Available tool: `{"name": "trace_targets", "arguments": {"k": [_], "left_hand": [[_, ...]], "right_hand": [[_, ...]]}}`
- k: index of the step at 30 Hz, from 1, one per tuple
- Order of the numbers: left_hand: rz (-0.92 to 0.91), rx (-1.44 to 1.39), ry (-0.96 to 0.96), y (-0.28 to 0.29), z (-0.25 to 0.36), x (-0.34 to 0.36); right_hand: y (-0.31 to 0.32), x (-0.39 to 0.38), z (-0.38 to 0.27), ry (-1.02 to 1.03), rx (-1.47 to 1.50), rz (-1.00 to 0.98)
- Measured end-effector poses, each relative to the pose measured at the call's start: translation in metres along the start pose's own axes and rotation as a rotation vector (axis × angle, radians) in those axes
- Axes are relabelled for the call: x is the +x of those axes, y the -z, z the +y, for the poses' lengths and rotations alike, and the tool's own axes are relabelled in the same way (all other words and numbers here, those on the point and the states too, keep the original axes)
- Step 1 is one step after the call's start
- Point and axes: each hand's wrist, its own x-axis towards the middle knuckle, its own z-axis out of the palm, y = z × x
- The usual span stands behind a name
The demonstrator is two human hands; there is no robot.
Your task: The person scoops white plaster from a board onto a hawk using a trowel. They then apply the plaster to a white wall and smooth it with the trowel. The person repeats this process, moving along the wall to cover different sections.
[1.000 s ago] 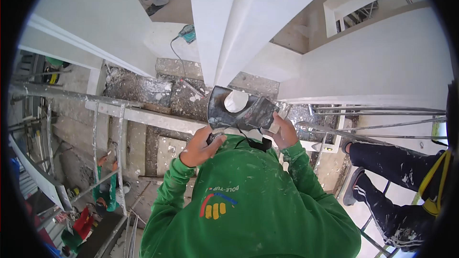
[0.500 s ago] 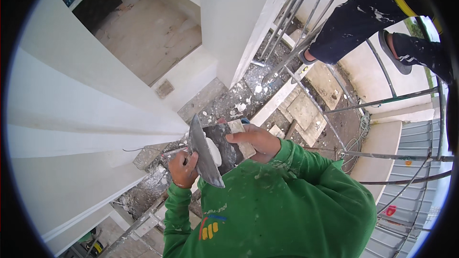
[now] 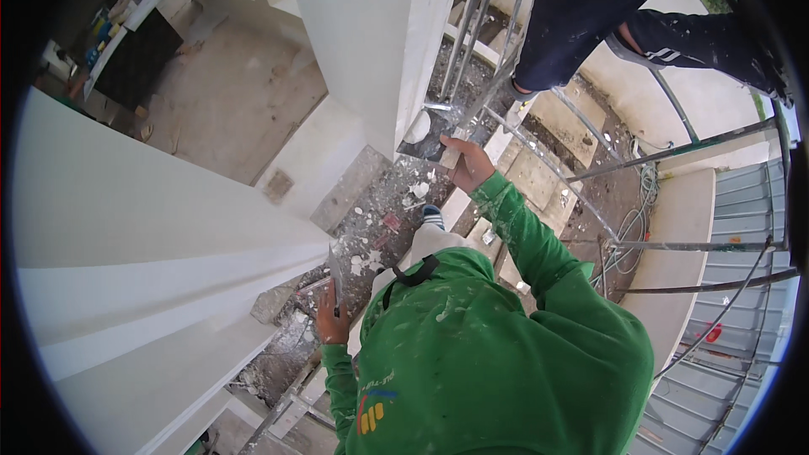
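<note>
My left hand (image 3: 332,318) is closed on a wide steel scraper (image 3: 335,271), seen nearly edge-on beside the end of the white wall (image 3: 278,265). Whether the blade touches the wall I cannot tell. Farther out to the right, my right hand (image 3: 468,163) grips the pale, worn handle of a broad plastering knife (image 3: 434,141). White plaster (image 3: 418,127) lies on its dark blade, close to the foot of the white pillar (image 3: 371,42). The two tools are well apart.
Another person's leg (image 3: 565,21) in dark trousers stands among metal scaffold tubes (image 3: 674,160) at upper right. Plaster scraps and rubble (image 3: 379,219) litter the ground around my foot (image 3: 433,216). Coiled hose (image 3: 636,227) lies at right; corrugated sheeting (image 3: 733,286) stands beyond.
My hands have moved apart from where both tools met before my chest. The right has carried the plaster-loaded knife forward toward the pillar; the left has lowered the scraper beside the wall end.
</note>
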Motion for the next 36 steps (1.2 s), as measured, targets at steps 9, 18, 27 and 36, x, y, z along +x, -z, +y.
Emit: {"name": "trace_targets", "arguments": {"k": [9,18,27,36], "left_hand": [[-0.143,0.053,0.352,-0.057,0.015,-0.042],[-0.044,-0.139,0.604,-0.122,0.059,-0.055],[-0.114,-0.200,0.690,-0.127,0.075,-0.047],[-0.029,-0.199,0.679,-0.112,0.003,-0.056]], "right_hand": [[0.119,0.231,-0.013,0.049,0.153,0.157],[0.140,0.307,0.001,-0.023,0.151,0.140],[0.123,0.319,-0.003,-0.016,0.067,0.194],[0.063,0.303,-0.035,0.014,-0.017,0.208]]}}
